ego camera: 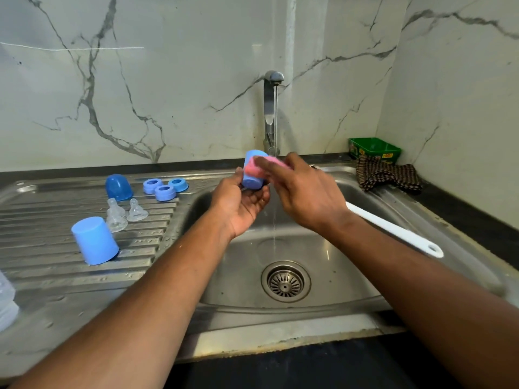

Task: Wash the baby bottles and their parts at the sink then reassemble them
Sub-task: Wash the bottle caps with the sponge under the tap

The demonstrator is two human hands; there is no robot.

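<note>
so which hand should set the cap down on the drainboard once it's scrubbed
Left, most likely. The left hand already holds the light blue cap and is nearer the drainboard; the right hand is occupied with the pink sponge.

Green box (375,149) by wall: yellow labels, print too small to read; no other text

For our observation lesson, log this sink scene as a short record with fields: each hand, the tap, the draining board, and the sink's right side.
left hand: holds light blue cap over the basin
right hand: presses pink sponge on that cap
tap: running
draining board: dark blue dome cap, three blue rings, clear teats, second light blue cap
sink's right side: white brush handle, checked cloth, green box
</note>
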